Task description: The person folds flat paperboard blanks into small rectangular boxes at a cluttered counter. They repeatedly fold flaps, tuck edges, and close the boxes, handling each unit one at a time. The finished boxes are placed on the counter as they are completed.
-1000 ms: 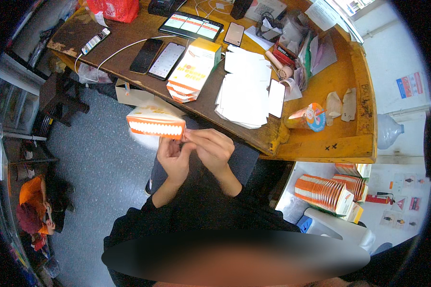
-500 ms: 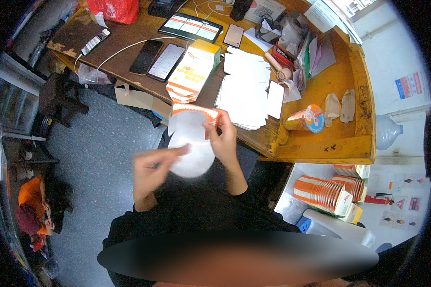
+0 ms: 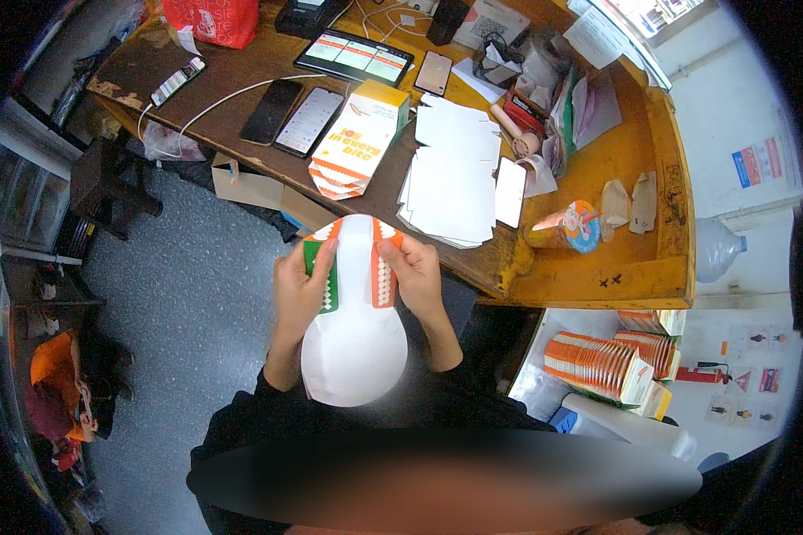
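Note:
Between my hands, in front of my body, is a partly folded cardboard food carton (image 3: 355, 348), its plain white inside facing up and one end broad and rounded. My left hand (image 3: 302, 290) grips its left flap, green with white shapes, thumb on top. On the other side my right hand (image 3: 417, 281) pinches the orange flap, thumb also on top. Both flaps are folded inward over the white middle. On the desk just beyond stands a stack of folded cartons (image 3: 359, 138), yellow, white and orange. To its right lies a pile of flat white card blanks (image 3: 453, 178).
The wooden desk (image 3: 214, 120) carries several phones, a tablet (image 3: 354, 55), cables and a red bag (image 3: 211, 20). A paper cup (image 3: 569, 225) sits on its right wing. Nested cartons (image 3: 593, 366) rest at lower right. A person in orange (image 3: 53, 374) is at far left.
My left hand has moved from the carton's white middle to its left side. The carton has come closer to me, and its side flaps are now folded inward, showing green and orange.

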Available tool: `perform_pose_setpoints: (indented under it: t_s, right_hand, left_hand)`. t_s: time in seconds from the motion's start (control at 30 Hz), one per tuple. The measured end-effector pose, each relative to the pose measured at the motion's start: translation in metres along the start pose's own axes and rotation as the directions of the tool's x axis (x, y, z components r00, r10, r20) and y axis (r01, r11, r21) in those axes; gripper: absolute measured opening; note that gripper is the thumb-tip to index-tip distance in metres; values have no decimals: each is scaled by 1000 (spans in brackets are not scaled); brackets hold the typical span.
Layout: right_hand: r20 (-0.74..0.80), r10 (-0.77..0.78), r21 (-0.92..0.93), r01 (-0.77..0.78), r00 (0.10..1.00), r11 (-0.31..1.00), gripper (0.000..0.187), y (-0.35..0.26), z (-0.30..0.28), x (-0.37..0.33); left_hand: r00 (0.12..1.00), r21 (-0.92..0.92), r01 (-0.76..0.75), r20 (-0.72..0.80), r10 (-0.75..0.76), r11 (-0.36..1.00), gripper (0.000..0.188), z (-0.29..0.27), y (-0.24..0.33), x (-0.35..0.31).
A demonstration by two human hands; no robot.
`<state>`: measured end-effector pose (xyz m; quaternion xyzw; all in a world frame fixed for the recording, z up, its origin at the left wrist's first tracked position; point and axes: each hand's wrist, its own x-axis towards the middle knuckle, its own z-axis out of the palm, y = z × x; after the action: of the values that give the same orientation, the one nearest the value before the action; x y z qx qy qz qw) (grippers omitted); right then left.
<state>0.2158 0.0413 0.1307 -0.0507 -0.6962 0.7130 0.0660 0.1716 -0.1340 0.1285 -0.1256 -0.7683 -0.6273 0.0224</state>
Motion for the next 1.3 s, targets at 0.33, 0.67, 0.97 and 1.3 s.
perform_pose_setpoints:
  t_s: [0.33, 0.67, 0.97, 1.3]
  right_hand:
    - [194, 94, -205, -53, 976, 977, 24, -23, -20, 11]
    - [-175, -651, -627, 426, 739, 652, 33, -37, -16, 10]
    - [98, -726, -548, 646, 681, 532, 40, -14, 57, 7]
    - [218, -700, -411, 715, 680, 566, 43, -18, 31, 10]
  left_hand:
    - [852, -322, 360, 496, -168, 876, 22, -30, -9, 15]
    - [901, 50, -344, -262, 345, 938, 44, -22, -13, 12]
    - [959, -875, 244, 152, -241, 418, 46, -23, -47, -34]
    - [950, -967, 243, 222, -221, 74, 50, -4, -109, -12]
